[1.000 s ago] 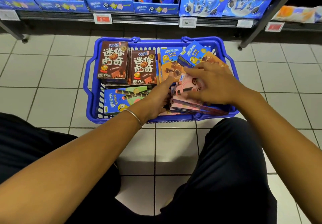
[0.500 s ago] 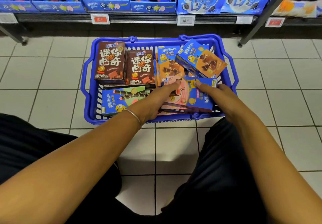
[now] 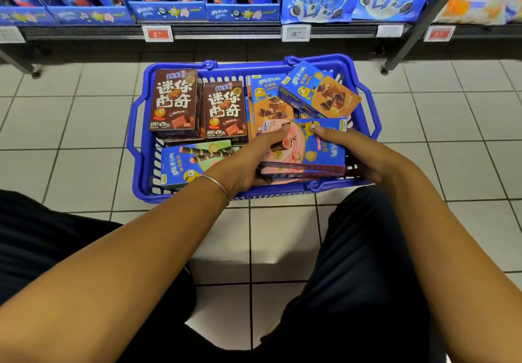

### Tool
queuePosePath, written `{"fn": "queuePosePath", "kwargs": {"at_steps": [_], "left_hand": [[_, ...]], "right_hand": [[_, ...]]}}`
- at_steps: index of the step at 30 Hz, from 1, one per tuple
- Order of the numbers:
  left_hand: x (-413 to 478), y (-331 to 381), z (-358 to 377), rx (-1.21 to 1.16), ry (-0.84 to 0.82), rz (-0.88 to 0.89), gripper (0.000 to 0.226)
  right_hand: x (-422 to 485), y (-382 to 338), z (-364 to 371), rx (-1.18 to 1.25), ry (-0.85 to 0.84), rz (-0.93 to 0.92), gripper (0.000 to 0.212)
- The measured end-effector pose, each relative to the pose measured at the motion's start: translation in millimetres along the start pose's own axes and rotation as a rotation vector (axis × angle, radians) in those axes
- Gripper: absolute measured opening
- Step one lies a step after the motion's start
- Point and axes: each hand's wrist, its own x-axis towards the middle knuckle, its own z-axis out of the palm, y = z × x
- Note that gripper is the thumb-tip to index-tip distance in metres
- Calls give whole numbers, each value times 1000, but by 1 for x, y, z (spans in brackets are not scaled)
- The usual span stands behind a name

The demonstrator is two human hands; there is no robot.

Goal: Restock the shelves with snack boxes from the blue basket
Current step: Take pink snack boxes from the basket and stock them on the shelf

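down on the tiled floor (image 3: 84,125), the blue basket (image 3: 138,150) sits just in front of the bottom shelf (image 3: 226,31), between the rack and the person's dark-trousered knees. both hands reach into its near right corner. the left hand (image 3: 245,164) lays its thumb on top of the pink-and-blue boxes (image 3: 319,147) and curls its fingers under the stack's left end. the right hand (image 3: 367,159) grasps the right end, thumb on top, its other fingers hidden below. a thin bangle (image 3: 217,183) circles the left wrist. crowding the stack's far edge are the orange-and-blue boxes (image 3: 268,102), one upright, the other tilted across the far right corner. counted: two brown boxes (image 3: 173,102) standing side by side at far left, two orange-and-blue boxes, one green-and-blue box (image 3: 192,162) lying flat just left of the left hand, and several pink ones whose exact number i cannot tell. the shelf edge carries two red price tags (image 3: 158,34) and three white tags (image 3: 295,33), one cut off at the left.
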Motion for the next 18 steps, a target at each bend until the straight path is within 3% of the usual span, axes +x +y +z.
{"fn": "queuePosePath", "kwargs": {"at_steps": [18], "left_hand": [[-1,8,7,-64,-163,2,41]], "right_hand": [[-2,-5,-12,59,45,43,51]]}}
